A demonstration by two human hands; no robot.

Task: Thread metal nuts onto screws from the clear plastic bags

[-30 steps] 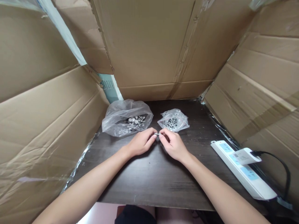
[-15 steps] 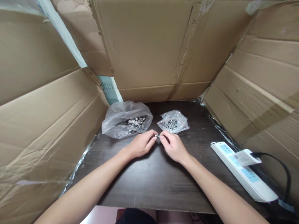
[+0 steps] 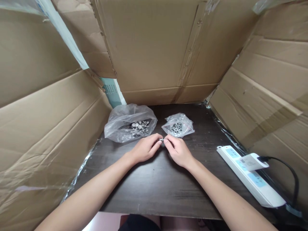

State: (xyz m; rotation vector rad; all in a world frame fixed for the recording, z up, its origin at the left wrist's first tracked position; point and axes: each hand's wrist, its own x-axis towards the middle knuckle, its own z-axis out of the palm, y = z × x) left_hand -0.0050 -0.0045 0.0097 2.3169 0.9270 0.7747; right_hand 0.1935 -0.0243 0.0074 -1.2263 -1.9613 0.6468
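Between my fingertips is a small metal screw [image 3: 161, 140], its shaft lying sideways. My left hand [image 3: 147, 148] pinches its left end with thumb and forefinger. My right hand [image 3: 178, 150] pinches at the right end; what the fingertips cover there is hidden. Just behind the left hand lies an open clear plastic bag [image 3: 115, 123] with several round-headed metal pieces [image 3: 141, 126] in it. Behind the right hand sits a smaller clear zip bag [image 3: 189, 128] holding several small metal parts [image 3: 176, 128].
The dark wooden tabletop [image 3: 154, 189] is walled by cardboard panels [image 3: 156, 48] at the back and both sides. A white power strip [image 3: 252, 178] lies along the right, with a white plug-in adapter [image 3: 253, 162] and a black cable [image 3: 292, 173].
Both hands keep their place and their pinch. The fingertips have drawn very slightly closer along the screw, and less of its shaft shows.
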